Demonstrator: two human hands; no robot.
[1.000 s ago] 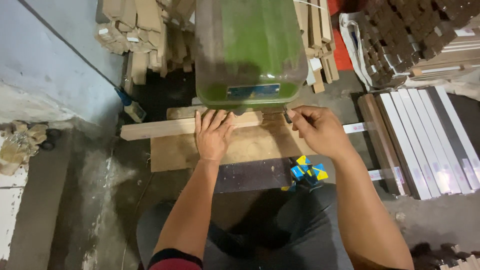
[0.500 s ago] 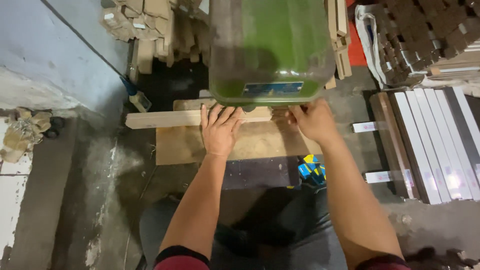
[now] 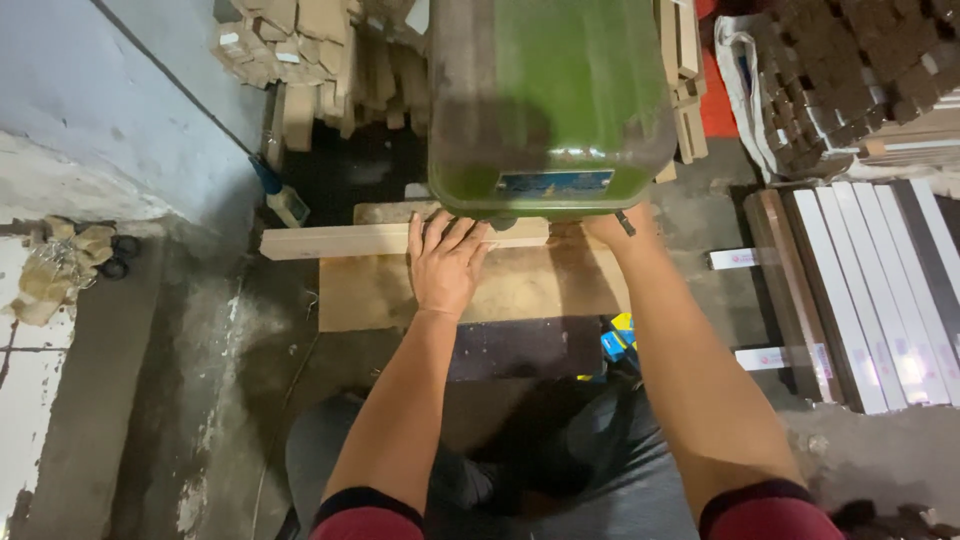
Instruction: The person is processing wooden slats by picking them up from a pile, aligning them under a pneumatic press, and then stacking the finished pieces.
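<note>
Dusty concrete workshop floor, offcut stacks at twelve o'clock, white-edged boards [image 3: 880,290] at three o'clock. On the plywood table [image 3: 380,295], the left hand [image 3: 445,265] presses flat, fingers spread, on a long wooden strip [image 3: 340,241] running out toward nine o'clock. The right hand [image 3: 610,228] sits at the strip's other end under the green machine housing [image 3: 550,100], grip hidden; most of the strip is left of the housing, so I judge little is fed.

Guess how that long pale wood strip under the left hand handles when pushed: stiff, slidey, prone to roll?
The wood strip looks straight and square-edged, so probably stiff and unlikely to roll. It lies flat on the plywood table under the left hand, so it should slide easily. Its unsupported left end might tip it.
</note>
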